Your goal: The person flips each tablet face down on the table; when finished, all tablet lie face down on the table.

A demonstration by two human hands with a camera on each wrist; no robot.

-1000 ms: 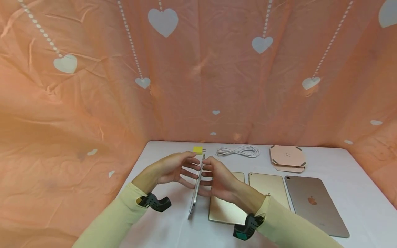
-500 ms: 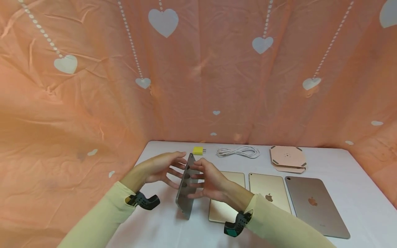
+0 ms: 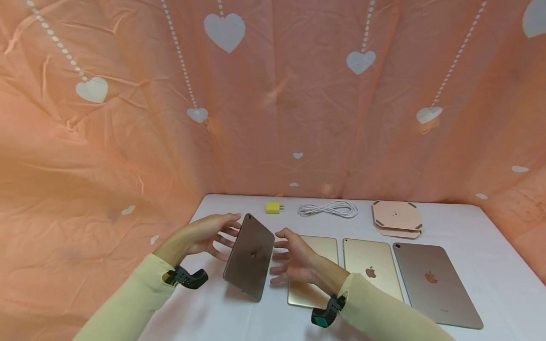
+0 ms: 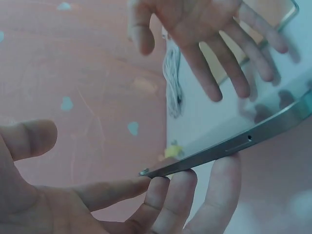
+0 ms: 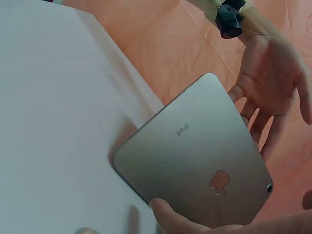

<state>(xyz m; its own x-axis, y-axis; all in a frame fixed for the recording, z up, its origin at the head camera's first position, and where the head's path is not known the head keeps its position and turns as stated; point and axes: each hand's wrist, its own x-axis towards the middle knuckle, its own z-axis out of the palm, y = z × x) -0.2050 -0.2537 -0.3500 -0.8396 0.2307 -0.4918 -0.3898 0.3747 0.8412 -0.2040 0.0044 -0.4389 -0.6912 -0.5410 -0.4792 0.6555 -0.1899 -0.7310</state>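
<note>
A dark grey tablet (image 3: 249, 260) stands tilted on edge between my two hands, its back with the apple logo turned right. Straight fingertips of my left hand (image 3: 208, 237) press against its far face, and the thumb stays clear of it. My right hand (image 3: 300, 260) is spread beside the tablet's right edge; in the left wrist view a gap separates that hand (image 4: 202, 29) from the tablet (image 4: 234, 136). Whether the tablet's lower corner touches the table cannot be told. Below my right hand lies a gold tablet (image 3: 304, 294), partly covered by it.
Another gold tablet (image 3: 370, 255) and a grey tablet (image 3: 435, 284) lie to the right on the white table (image 3: 204, 312). Along the back are a yellow plug adapter (image 3: 273, 207), a coiled white cable (image 3: 332, 208) and a folded pink stand (image 3: 396, 215). An orange curtain (image 3: 273, 118) surrounds the table.
The upright tablet has turned from edge-on to showing its back and shifted left. My left hand moved left with it; the right hand came off the tablet's side and now stands apart.
</note>
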